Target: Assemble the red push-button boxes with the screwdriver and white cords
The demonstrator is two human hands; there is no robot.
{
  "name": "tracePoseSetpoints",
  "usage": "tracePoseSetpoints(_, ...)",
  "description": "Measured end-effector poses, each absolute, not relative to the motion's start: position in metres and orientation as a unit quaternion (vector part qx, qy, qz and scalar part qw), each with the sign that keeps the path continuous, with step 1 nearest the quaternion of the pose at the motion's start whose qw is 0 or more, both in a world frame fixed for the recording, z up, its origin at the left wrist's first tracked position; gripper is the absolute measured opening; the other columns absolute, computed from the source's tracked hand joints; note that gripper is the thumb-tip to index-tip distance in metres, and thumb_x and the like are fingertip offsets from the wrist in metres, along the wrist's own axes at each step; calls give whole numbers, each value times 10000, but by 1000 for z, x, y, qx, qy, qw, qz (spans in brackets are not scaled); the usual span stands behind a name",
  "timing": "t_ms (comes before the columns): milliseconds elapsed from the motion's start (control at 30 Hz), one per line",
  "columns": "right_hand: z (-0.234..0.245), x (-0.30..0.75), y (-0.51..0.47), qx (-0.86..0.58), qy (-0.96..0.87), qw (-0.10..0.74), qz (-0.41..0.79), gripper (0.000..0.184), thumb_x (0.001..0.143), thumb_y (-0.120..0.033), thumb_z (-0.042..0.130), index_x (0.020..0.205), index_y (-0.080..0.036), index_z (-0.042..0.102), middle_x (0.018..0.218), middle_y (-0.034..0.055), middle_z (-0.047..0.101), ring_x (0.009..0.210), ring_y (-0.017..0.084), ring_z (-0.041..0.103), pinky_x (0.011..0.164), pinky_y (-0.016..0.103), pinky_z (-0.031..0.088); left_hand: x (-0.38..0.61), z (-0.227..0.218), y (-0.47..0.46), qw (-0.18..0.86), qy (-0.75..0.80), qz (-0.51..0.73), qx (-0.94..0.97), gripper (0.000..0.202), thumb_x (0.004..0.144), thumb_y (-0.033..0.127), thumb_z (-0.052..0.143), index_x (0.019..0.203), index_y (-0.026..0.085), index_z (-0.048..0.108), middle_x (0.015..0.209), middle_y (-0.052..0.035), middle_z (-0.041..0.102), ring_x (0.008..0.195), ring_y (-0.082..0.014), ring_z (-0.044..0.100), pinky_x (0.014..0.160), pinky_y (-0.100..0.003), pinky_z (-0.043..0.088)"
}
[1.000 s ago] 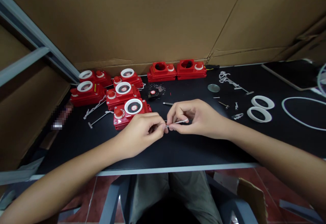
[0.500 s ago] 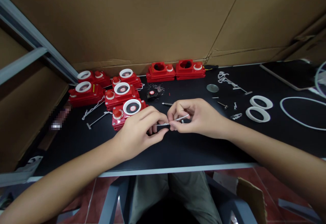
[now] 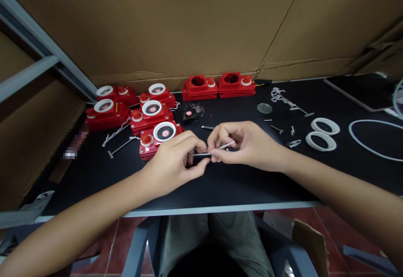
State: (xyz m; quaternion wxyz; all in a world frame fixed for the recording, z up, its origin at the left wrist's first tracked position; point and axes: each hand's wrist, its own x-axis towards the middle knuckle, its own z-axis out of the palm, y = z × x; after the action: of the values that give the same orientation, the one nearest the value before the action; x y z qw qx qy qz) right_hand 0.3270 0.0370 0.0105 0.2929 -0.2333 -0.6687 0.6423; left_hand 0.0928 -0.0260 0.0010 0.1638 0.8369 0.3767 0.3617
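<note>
My left hand [image 3: 174, 161] and my right hand [image 3: 242, 145] meet above the front middle of the black table. A thin white cord [image 3: 227, 145] runs between them. The right fingertips pinch it, and its end sticks out past the thumb. The left fingers are curled round another stretch of it; their exact contact is partly hidden. Just left of my left hand sits a red alarm-like box [image 3: 145, 152] with a white ring and a red knob. Behind the right hand lies a screwdriver-like metal tip [image 3: 207, 127].
Several more red boxes [image 3: 108, 119] stand at the left, two [image 3: 201, 94] along the back. To the right lie a glass disc [image 3: 264, 108], screws [image 3: 277, 129], two white rings [image 3: 321, 141], a corded T-shaped metal rod [image 3: 294, 105], a large white hoop [image 3: 374, 147] and a dark tablet-like panel [image 3: 355, 92].
Both hands keep nearly the same position and grip on the cord. The whole view shifts very slightly; nothing on the table has visibly been moved.
</note>
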Motion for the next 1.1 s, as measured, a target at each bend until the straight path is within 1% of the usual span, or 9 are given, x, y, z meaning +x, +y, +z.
tracePoseSetpoints(233,11,327,38,-237,-665,294,644,607,838,-300,983,691,-221,400,877,43,774,730,130,726,713,269,566,91,-1,-28,151,384,367,834,120,1013,160,804,1104,180,726,990,-9,729,634,-73,596,628,-202,527)
tracePoseSetpoints(400,11,326,38,-235,-673,288,639,622,862,-363,978,694,-226,395,870,47,773,747,141,723,728,286,568,90,-1,-26,171,377,369,832,18,1059,168,784,1074,173,776,944,-17,767,667,-90,619,628,-200,496)
tracePoseSetpoints(500,12,326,39,-233,-679,282,636,632,866,-407,983,701,-226,400,885,49,770,758,143,710,733,292,562,90,1,-25,175,386,364,829,47,1069,174,770,1027,176,790,901,-9,753,679,-100,618,629,-207,474)
tracePoseSetpoints(600,11,328,41,-233,-683,299,624,632,873,-452,983,706,-215,421,895,28,716,750,122,665,711,272,533,91,4,-25,196,385,356,829,61,1069,166,762,1019,174,796,871,0,735,694,-105,630,651,-211,484)
tracePoseSetpoints(700,8,329,46,-237,-669,314,631,630,892,-529,960,711,-203,453,883,-11,614,730,107,653,722,271,547,91,8,-26,227,377,354,825,80,1075,169,744,1021,167,804,870,-7,744,717,-114,664,689,-223,518)
tracePoseSetpoints(800,4,328,50,-241,-654,298,652,634,848,-572,986,725,-210,481,825,-29,587,725,117,647,718,273,555,91,13,-27,258,371,370,811,131,1079,160,709,994,173,808,898,-27,788,778,-129,725,733,-233,557)
tracePoseSetpoints(900,-1,326,52,-240,-665,270,654,563,869,-618,957,796,-207,579,789,-16,647,717,130,629,700,273,545,91,17,-28,288,370,398,788,185,1080,157,686,953,188,817,902,-36,821,780,-132,740,722,-238,577)
tracePoseSetpoints(1000,-5,326,50,-235,-697,248,630,479,981,-635,845,909,-192,678,808,2,679,723,138,637,700,280,544,91,16,-30,312,393,436,747,176,1081,218,716,964,199,845,892,-43,833,720,-138,724,663,-257,588)
tracePoseSetpoints(1100,-7,326,46,-215,-764,266,547,313,1075,-486,764,970,-194,717,886,24,704,763,146,680,727,292,557,92,12,-31,298,426,466,716,149,1062,241,754,970,215,868,918,-40,849,697,-137,713,633,-266,587)
